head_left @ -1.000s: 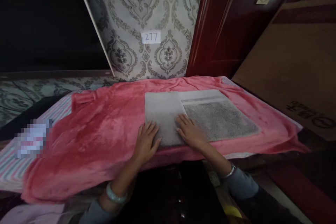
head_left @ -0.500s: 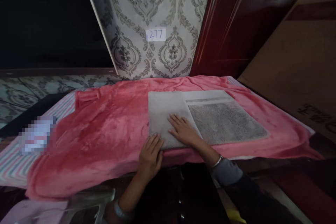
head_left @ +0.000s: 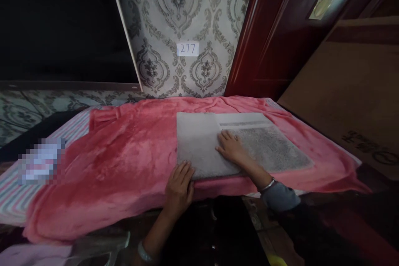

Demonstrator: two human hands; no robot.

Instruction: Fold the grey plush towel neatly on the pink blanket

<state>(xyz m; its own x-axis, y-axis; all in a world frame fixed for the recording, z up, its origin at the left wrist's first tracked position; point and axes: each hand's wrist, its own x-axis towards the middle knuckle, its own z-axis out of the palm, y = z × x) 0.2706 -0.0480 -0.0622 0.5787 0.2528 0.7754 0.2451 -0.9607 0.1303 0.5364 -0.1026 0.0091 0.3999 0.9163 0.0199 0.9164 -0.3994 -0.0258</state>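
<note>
A grey towel (head_left: 199, 145) lies on a pink plush blanket (head_left: 124, 149), its left part folded over as a smooth pale layer. The right part shows a darker fluffy surface with a pale band near the far edge. My left hand (head_left: 180, 183) rests at the towel's near left corner, fingers stretched out. My right hand (head_left: 231, 147) lies flat at the edge of the folded layer, where pale and dark parts meet, fingers stretched out and gripping nothing.
A striped cloth (head_left: 18, 191) shows beneath the blanket at left, with a blurred item (head_left: 42, 162) on it. Behind stand a dark television (head_left: 62, 25) and a patterned wall with a paper label (head_left: 188, 48). A large cardboard box (head_left: 349, 91) leans at right.
My right hand has slid rightward across the folded layer to its edge. My left hand stays at the near left corner. The view has shifted slightly.
</note>
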